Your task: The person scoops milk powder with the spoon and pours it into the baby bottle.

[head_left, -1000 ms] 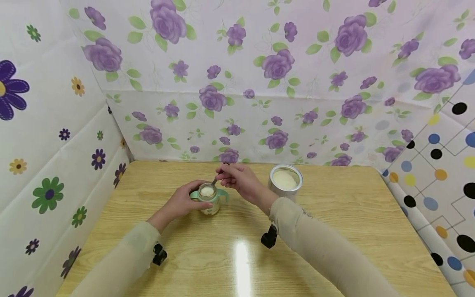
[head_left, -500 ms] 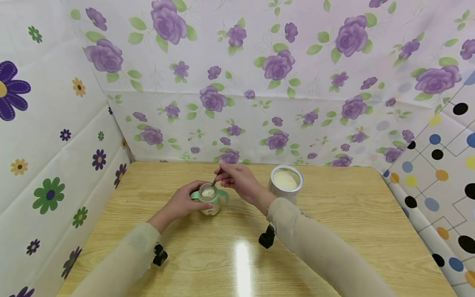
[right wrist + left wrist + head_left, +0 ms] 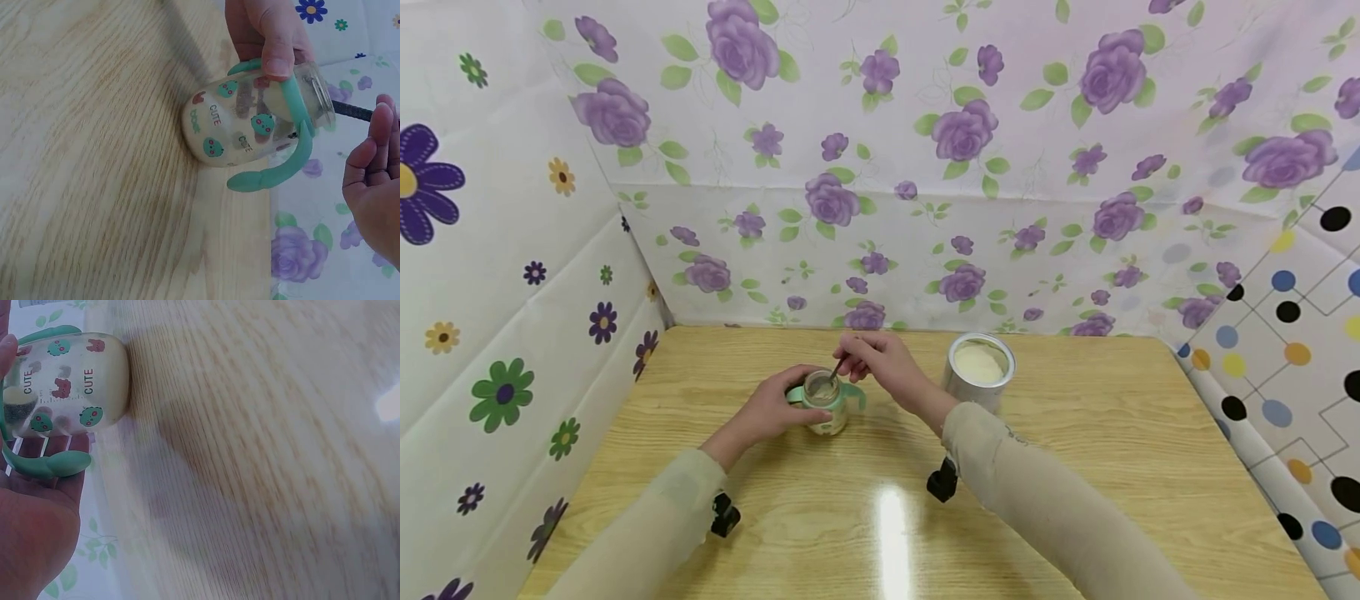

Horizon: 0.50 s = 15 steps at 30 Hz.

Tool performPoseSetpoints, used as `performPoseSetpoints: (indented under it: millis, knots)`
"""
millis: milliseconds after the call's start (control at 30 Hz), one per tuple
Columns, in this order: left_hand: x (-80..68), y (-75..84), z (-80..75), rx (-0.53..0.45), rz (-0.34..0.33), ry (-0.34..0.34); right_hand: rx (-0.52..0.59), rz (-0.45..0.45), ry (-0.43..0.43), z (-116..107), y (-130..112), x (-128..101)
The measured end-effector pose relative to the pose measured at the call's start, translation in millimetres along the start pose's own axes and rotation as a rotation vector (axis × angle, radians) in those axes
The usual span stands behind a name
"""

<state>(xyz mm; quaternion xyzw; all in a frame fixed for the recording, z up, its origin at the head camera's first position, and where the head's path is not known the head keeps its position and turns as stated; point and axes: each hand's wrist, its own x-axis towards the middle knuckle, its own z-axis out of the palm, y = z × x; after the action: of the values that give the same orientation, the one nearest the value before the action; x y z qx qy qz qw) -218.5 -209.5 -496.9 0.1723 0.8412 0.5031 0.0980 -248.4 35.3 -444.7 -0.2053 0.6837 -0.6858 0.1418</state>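
Observation:
A clear baby bottle (image 3: 829,421) with green side handles and printed figures stands uncapped on the table. My left hand (image 3: 778,400) holds it round the neck, thumb in front, as the right wrist view of the bottle (image 3: 237,119) also shows. Pale contents fill its lower part. The fingers and thumb of my right hand (image 3: 887,367) pinch a spoon by its dark handle (image 3: 353,111), which slants down into the bottle's mouth. In the left wrist view the spoon's bowl (image 3: 20,407) shows through the bottle wall, with pale powder on it.
Right of the bottle stands an open metal can (image 3: 977,392) of pale powder, close behind my right forearm. The wooden table (image 3: 1075,458) runs back to a flowered cloth wall (image 3: 880,242), with patterned cloth at both sides. A black camera sits on each wrist.
My right hand has tilted and lowered the spoon deeper into the bottle; the white powder seen at its mouth has gone down. My left hand and the can stay in place.

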Motion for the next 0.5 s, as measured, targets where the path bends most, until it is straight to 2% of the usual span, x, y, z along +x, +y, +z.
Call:
performPoseSetpoints:
  millis: [167, 500]
  knots:
    - [0.0, -0.8, -0.7, 0.021, -0.011, -0.007, -0.061, -0.022, -0.043, -4.2, -0.2, -0.8]
    - [1.0, -1.3, -1.0, 0.030, -0.011, -0.004, -0.118, -0.030, -0.076, -6.7, -2.4, -2.8]
